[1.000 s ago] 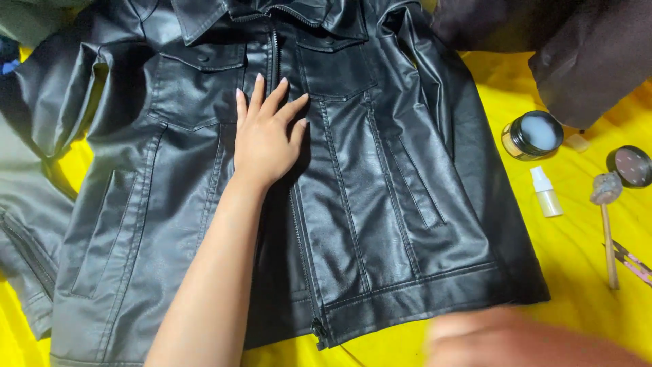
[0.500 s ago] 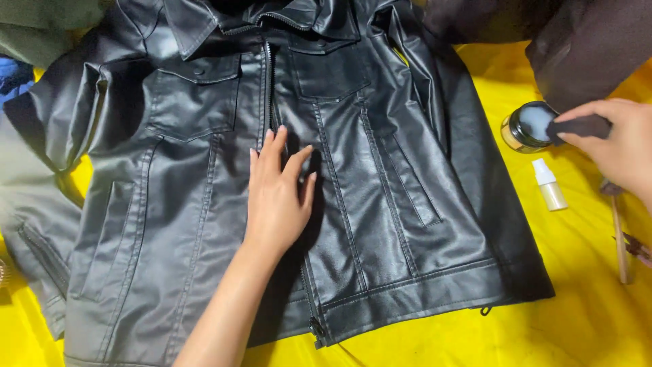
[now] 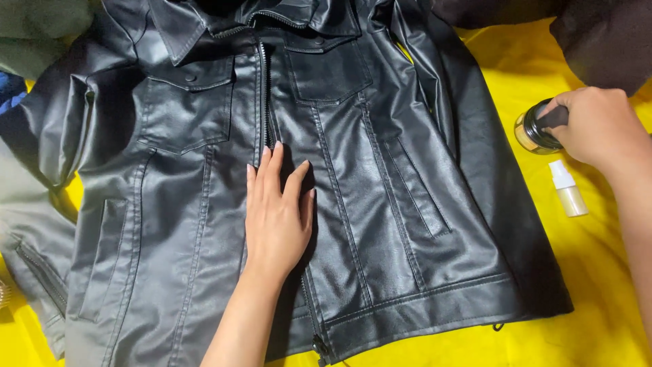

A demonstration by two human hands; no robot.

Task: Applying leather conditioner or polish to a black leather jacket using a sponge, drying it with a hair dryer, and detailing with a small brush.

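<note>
Left hand pressed flat, fingers released, on the black faux-leather zip jacket spread over the yellow cloth. Right hand at three o'clock, fingers clenched around the small round dark-lidded glass jar; contents unclear. Little white-capped bottle just below, long axis twelve-to-six.

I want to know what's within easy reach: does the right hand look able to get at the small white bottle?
Probably yes: the right hand, on the jar, is just above the small white bottle, with only bare yellow cloth between.

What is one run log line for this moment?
left hand: flat on black leather jacket | right hand: gripping small jar | yellow cloth: underneath
</note>
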